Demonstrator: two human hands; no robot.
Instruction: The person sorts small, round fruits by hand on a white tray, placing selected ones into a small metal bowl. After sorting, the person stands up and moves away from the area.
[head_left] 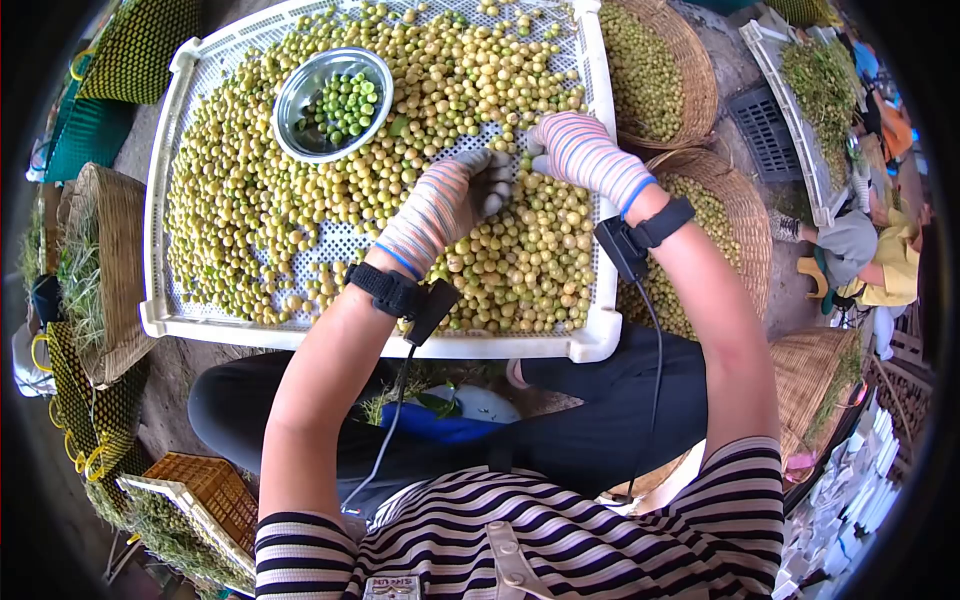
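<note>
Where left hand [445, 205] rests — fruits [520, 265] lie just beneath.

One marking is found. A small pale tag [392, 588] sits at the bottom edge of the head view, on the front of the striped shirt [620, 540], just left of a grey strap [507, 560]. The tag bears a short row of dark lettering. The frame edge cuts part of it off, and the characters are too small and blurred to read. No word, brand or number can be made out on it with confidence. Finding: no legible text, label, number or sign is recorded anywhere in this view.
</note>
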